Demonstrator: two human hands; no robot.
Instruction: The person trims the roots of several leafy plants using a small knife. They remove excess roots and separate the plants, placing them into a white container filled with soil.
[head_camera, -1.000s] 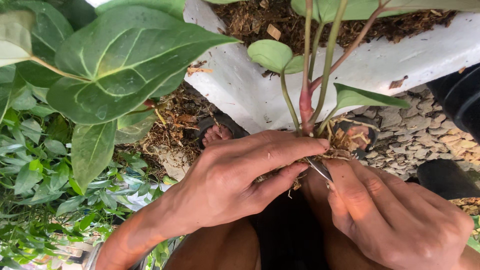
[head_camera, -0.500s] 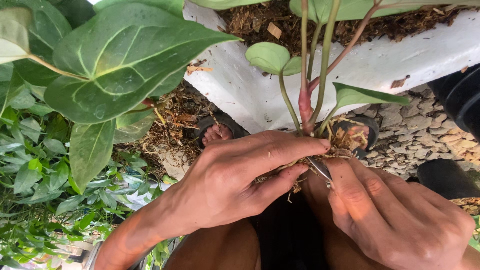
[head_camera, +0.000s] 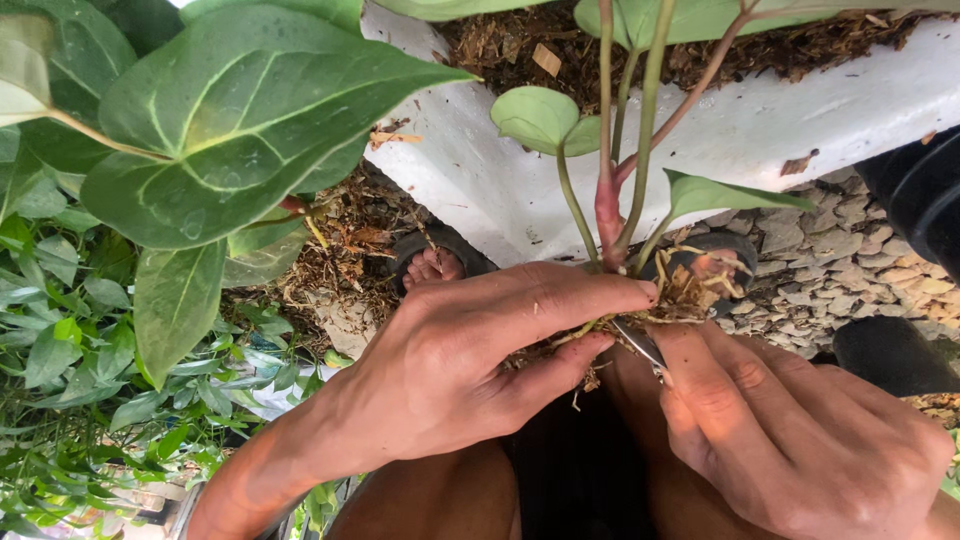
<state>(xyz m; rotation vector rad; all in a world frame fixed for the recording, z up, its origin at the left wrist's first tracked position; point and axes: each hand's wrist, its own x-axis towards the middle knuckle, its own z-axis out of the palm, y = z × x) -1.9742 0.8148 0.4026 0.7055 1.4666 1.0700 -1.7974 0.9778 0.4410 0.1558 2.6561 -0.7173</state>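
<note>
— Hands? Left hand (head_camera: 470, 370) pinching plant roots (head_camera: 640, 310); right hand (head_camera: 800, 440) gripping thin metal blade (head_camera: 640, 345) beside them.
— Containers? White box (head_camera: 760, 130) behind, full of brown bark bits (head_camera: 500, 40).

Outdoor garden or plant nursery setting. Evidence: a white planter box (head_camera: 760, 120) filled with bark-chip growing medium (head_camera: 800, 45); large veined leaves (head_camera: 240, 110) of potted foliage at left; dense green groundcover (head_camera: 70, 370); ground of grey gravel stones (head_camera: 850, 240) with dry leaf litter (head_camera: 350, 250) scattered.
</note>
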